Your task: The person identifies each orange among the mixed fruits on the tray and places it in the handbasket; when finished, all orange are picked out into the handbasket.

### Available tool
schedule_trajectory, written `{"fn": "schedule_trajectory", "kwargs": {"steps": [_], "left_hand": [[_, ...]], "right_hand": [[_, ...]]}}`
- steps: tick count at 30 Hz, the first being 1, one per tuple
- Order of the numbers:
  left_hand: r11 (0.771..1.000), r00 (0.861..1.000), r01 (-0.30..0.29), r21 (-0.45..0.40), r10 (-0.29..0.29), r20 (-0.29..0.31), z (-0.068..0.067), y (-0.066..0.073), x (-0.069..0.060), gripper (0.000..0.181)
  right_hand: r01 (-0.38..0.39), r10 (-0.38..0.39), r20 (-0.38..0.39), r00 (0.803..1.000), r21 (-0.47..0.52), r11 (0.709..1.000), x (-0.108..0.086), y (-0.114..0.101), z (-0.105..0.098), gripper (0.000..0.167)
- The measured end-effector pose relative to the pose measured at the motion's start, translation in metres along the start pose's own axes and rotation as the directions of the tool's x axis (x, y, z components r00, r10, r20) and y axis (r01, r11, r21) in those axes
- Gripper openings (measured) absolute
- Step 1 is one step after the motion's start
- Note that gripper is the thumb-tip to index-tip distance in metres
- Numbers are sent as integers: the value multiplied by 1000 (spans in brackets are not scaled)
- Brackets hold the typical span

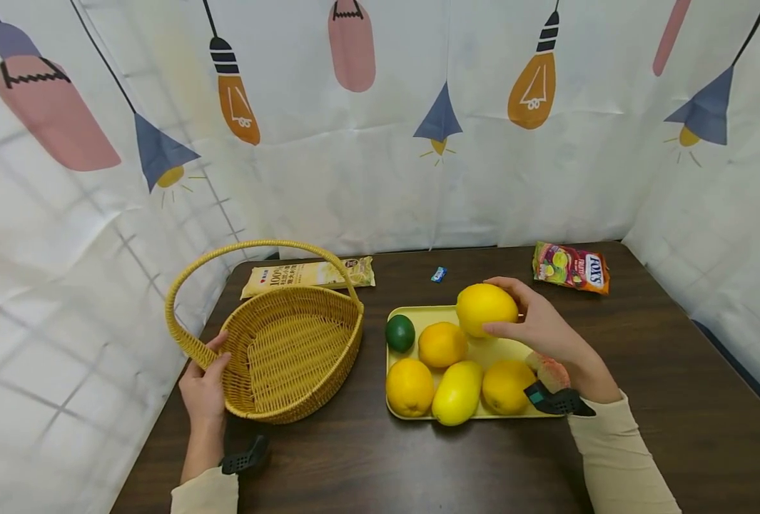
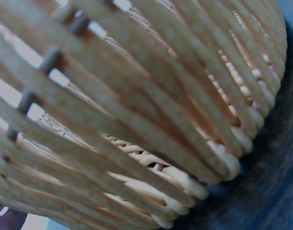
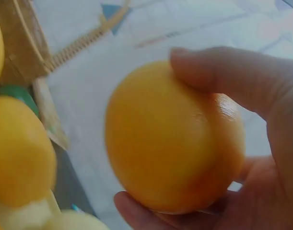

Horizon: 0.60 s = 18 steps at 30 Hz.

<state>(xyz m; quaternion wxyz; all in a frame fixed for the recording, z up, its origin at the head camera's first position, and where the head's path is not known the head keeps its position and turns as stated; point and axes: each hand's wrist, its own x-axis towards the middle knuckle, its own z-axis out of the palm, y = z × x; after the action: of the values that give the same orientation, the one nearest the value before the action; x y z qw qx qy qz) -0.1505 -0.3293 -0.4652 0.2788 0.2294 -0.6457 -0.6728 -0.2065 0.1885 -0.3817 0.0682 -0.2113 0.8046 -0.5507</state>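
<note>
Fruit (image 1: 482,308), smooth, rounded, clamped in right grip (image 1: 546,325), woven basket (image 1: 336,378) in left grip (image 1: 203,389)

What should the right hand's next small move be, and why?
Probably carry the yellow fruit left toward the basket: the right hand already grips it, seemingly lifted off the tray, while the left hand holds the basket by its rim, woven floor exposed.

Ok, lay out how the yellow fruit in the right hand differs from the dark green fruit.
The held fruit is bright yellow; the green fruit is dark green. The held fruit is clearly larger than the green fruit. The right hand grips the held fruit, while the green fruit lies in the tray with no hand on it. Both are rounded.
</note>
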Motion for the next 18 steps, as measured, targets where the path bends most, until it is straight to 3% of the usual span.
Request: {"fn": "schedule_trajectory", "kwargs": {"steps": [7,18], "left_hand": [[1000,1000,1,32,-2,16,-1,1,-1,32],[996,998,-22,89,18,52,-3,2,1,31]], "right_hand": [[17,-14,-38,999,86,996,12,-13,54,67],[57,-60,18,998,150,987,22,-29,119,69]]}}
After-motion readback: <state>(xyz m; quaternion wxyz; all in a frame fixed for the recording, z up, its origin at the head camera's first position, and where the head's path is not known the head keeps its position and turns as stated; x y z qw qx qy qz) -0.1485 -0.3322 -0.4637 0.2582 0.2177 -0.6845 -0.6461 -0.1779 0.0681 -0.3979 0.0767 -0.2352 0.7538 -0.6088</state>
